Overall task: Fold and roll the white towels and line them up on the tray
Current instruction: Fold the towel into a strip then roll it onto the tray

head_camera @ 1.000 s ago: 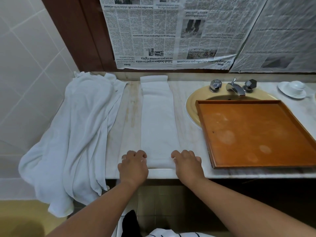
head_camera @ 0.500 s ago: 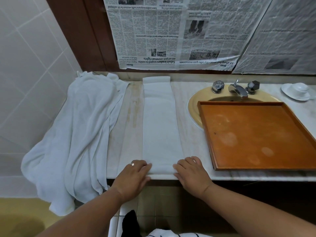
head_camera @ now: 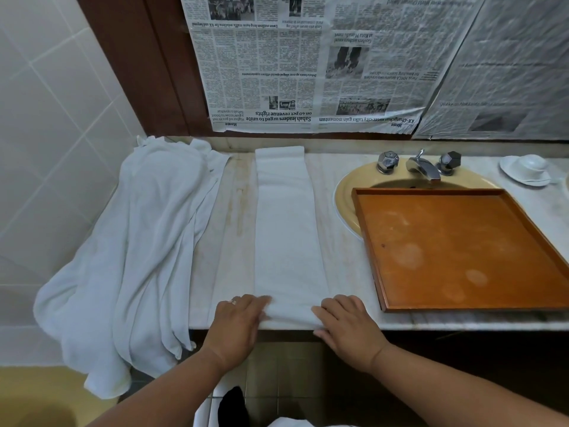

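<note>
Towel (head_camera: 288,235): white, folded into a long narrow strip, lying flat on the counter (head_camera: 234,211) in the centre of the frame. It runs from the back ledge down to the front edge. The near end is slightly bunched and raised between the two hands.

Left hand (head_camera: 237,325): at the towel's near left corner, lower centre. Its fingers curl over the corner and grip it. There is a ring (head_camera: 234,302) on one finger.

Right hand (head_camera: 348,326): at the near right corner. Its fingertips tuck into the towel edge and the thumb sits below it at the counter lip, pinching that corner.

Both forearms come in from the bottom of the frame.

Tray (head_camera: 462,251): orange-brown wood with a low rim, on the right of the frame. It lies partly over the sink (head_camera: 348,192), just beside the towel and not touching it. It holds no towels, only pale marks on its floor.

Pile (head_camera: 138,257): loose white towels on the left of the frame, heaped on the counter end and hanging over the front edge toward the floor. It lies apart from the folded towel.

The tap (head_camera: 423,167) with two knobs stands behind the tray. A white cup and saucer (head_camera: 526,169) sit at the far right. Newspaper (head_camera: 308,63) is taped upside down across the top. Tile wall (head_camera: 46,118) fills the upper left.
</note>
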